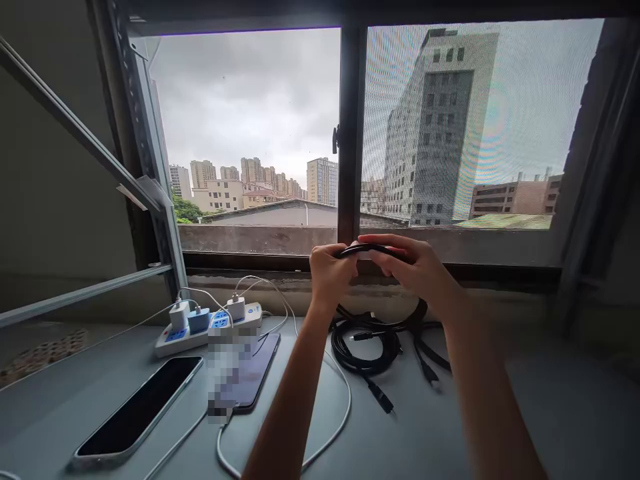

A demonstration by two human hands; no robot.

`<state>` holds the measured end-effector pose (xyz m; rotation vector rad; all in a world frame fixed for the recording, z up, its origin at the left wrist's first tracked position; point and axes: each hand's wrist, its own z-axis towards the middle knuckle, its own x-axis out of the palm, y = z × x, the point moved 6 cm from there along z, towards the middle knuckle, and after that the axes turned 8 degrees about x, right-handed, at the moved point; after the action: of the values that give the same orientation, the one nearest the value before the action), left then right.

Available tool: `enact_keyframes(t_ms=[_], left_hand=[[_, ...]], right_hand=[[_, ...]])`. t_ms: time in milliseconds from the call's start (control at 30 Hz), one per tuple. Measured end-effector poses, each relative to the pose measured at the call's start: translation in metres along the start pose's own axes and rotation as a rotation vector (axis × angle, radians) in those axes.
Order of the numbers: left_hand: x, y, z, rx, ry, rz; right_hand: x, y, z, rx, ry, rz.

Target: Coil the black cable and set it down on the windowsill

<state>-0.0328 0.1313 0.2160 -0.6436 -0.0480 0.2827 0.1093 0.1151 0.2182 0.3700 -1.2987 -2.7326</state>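
Currently — L hand [331, 275] & R hand [419, 273] hold blk cable [369, 247] above tbl [555, 413].

Left hand [330, 270] and right hand [410, 263] mid-frame, both gripping a black cable [373, 247], bent in a shallow arch between them. Below, right of centre: more black cables, one in a coil [367, 367], connector [381, 398] pointing lower right. Grey table [395, 447] fills bottom. Lower left: phone [140, 410], dark screen; second phone [260, 373] to its right, partly pixelated. Power strip [170, 341] just above them, chargers [236, 308] plugged in. White cord [350, 400] loops past left forearm. Window [250, 100] across upper frame: cloudy sky, tall building [445, 120] upper right. Metal struts [85, 133] at left.
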Motion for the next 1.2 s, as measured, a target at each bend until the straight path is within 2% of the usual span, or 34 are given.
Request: enact_keyframes(t_ms=[133,300,367,433,533,600,667,733,833,967,1067,1133,1200], left_hand=[[0.002,0.009,0.002,-0.071,0.004,-0.101],[-0.003,0.024,0.004,-0.217,0.034,-0.194],[-0.004,0.025,0.003,-0.244,0.062,-0.233],[-0.004,0.025,0.003,-0.262,0.056,-0.288],[-0.004,0.022,0.003,-0.297,-0.045,-0.413],[-0.002,0.022,0.003,-0.324,-0.105,-0.509],[0.002,0.023,0.003,-0.343,-0.111,-0.581],[0.010,0.027,0.001,-0.372,-0.041,-0.589],[0.026,0.040,-0.009,-0.447,0.149,-0.452],[0.039,0.058,-0.024,-0.534,0.320,-0.245],[0.047,0.060,-0.031,-0.587,0.454,-0.207],[0.053,0.055,-0.036,-0.624,0.606,-0.224],[0.061,0.048,-0.045,-0.669,0.838,-0.301]], right_hand=[[-0.004,-0.001,0.001,0.055,-0.100,0.024],[-0.019,0.002,-0.004,0.121,-0.381,0.167],[-0.024,0.002,-0.005,0.124,-0.452,0.226],[-0.026,0.001,-0.004,0.112,-0.446,0.236],[-0.022,0.000,-0.002,0.096,-0.385,0.157],[-0.020,-0.002,-0.001,0.126,-0.356,0.116],[-0.019,-0.004,-0.002,0.162,-0.342,0.137],[-0.021,-0.004,-0.004,0.168,-0.341,0.209],[-0.026,0.000,-0.007,0.140,-0.387,0.298],[-0.033,0.008,-0.012,0.070,-0.564,0.298],[-0.032,0.012,-0.015,0.022,-0.654,0.252],[-0.032,0.014,-0.015,-0.023,-0.666,0.216],[-0.031,0.016,-0.015,-0.074,-0.645,0.199]])
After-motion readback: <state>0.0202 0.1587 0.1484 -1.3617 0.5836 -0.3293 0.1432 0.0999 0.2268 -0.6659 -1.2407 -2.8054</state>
